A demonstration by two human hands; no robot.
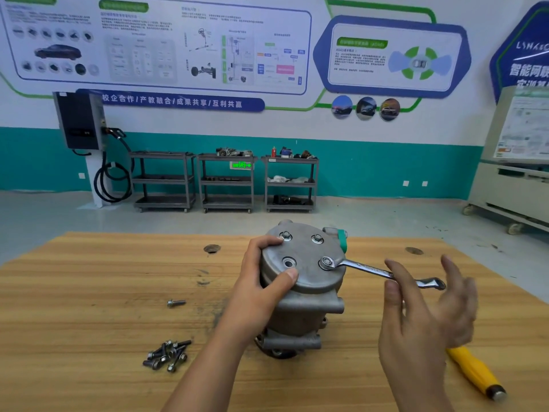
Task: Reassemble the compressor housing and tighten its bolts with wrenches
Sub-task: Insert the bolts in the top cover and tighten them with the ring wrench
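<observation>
Risk: wrench [365, 269] sits on the front-right bolt [326, 261] w/ no grip on it. Right hand [424, 310] is open, fingers spread, blurred, just by the shaft; a clumsy knock could flip it off or round the head. Left hand [264, 281] curls fingers + thumb over the top edge, steadying the compressor housing [300, 304], upright mid-table [89, 292]. Grey cast metal, 3 bolts seen in, one hole [288, 262] empty.

Left hand [261, 282] around compressor housing [309, 310], wrench [362, 267] on one bolt [326, 261], right hand [421, 322] at its handle, fingers [396, 273] straight.
</observation>
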